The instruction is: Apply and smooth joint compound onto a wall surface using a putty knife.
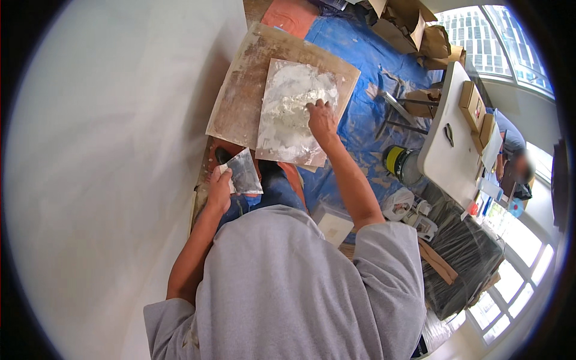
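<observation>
Clamped in your left hand (pixel 220 187) is the handle end of a wide scraper (pixel 245 174), its flat gray blade angled just beside the near left corner of the small board (pixel 266 147). Your right hand (pixel 323 122) is over the right half of that board, fingers curled down toward the white paste (pixel 294 107) spread across its middle; whether the fingertips are closed on a bit of it, you cannot tell from this view. The small board lies in front of you on top of a larger brown board (pixel 235 90), which shows beyond it and to both sides, while its near edge reaches out past the larger one. Left of the small board rises a pale wall (pixel 114 132). To its right you have a blue sheet (pixel 360 51) on the floor, and farther right a bucket (pixel 403 163) with a yellow band, then a white table (pixel 441 153) carrying pliers (pixel 449 135) and cardboard boxes (pixel 472 107). Well to the right of the board, past the table, another person (pixel 511 135) bends forward.
</observation>
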The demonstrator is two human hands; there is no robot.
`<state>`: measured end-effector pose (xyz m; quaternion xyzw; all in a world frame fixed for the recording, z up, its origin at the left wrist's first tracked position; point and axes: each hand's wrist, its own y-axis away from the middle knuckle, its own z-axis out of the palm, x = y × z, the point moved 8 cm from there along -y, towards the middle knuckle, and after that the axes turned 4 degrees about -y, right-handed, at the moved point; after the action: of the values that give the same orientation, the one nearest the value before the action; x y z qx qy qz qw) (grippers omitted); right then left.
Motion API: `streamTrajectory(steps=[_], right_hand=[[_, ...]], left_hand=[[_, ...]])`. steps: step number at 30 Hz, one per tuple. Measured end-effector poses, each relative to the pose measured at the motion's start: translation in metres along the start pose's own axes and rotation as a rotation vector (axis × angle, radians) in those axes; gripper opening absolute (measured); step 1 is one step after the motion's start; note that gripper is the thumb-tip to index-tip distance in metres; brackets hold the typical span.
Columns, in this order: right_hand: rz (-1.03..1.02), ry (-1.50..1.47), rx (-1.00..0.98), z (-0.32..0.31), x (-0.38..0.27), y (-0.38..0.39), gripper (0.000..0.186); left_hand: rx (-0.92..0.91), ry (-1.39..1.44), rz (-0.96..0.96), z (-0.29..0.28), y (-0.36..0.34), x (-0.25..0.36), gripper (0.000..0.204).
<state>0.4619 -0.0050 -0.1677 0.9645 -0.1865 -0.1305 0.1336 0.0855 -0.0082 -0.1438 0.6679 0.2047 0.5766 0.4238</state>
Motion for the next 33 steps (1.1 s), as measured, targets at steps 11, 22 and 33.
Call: streamTrajectory(steps=[11, 22, 33], right_hand=[[0.065, -0.107, 0.042, -0.005, 0.010, -0.004, 0.022], [-0.687, 0.111, -0.042, 0.013, -0.103, -0.045, 0.017], [-0.539, 0.122, -0.085, 0.002, -0.034, 0.011, 0.022]], left_hand=[[-0.026, 0.015, 0.063, 0.004, -0.006, -0.003, 0.023], [0.011, 0.179, 0.032, 0.008, 0.005, 0.000, 0.017], [0.082, 0.143, -0.027, -0.004, 0.016, 0.000, 0.020]])
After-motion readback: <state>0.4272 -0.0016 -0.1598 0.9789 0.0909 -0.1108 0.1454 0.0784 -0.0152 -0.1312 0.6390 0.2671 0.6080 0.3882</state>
